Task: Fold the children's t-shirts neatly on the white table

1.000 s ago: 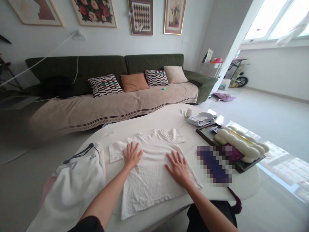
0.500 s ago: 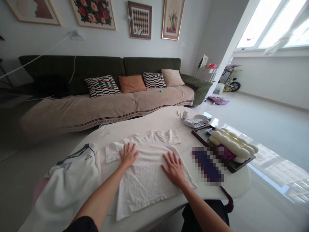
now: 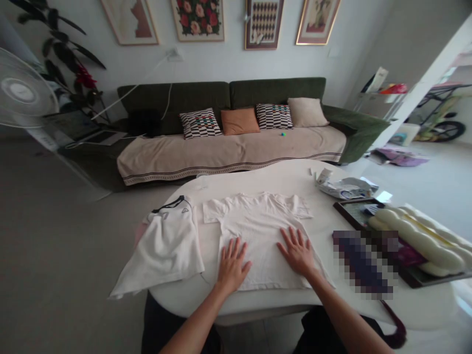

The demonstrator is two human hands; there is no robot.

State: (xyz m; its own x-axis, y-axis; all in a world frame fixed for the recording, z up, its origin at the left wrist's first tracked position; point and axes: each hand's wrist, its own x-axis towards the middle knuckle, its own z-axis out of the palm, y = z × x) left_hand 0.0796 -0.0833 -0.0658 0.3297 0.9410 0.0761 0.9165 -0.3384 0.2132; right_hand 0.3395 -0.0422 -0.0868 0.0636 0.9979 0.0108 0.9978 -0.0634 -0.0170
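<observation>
A white T-shirt (image 3: 263, 221) lies spread on the white table, its neck toward the sofa and its hem toward me. My left hand (image 3: 233, 268) rests flat near the shirt's lower left side, fingers spread. On the right half of the shirt, my right hand (image 3: 298, 251) is also flat with its fingers apart. Neither hand grips anything. Left of the shirt lies a white garment with dark neck trim (image 3: 169, 246), partly hanging over the table edge; something pink shows beneath it.
On the table's right stand a dark tray (image 3: 344, 209) with a cream puffy object (image 3: 416, 236), a crumpled plastic pack (image 3: 346, 188) and a blurred-out dark item (image 3: 363, 263). Beyond the table (image 3: 217, 189) is a green sofa (image 3: 184, 101) with cushions. A fan (image 3: 24, 91) stands far left.
My left hand has slid down the shirt from near its left sleeve toward the hem. My right hand stays flat on the right side. The view has turned left, showing the fan and a laptop.
</observation>
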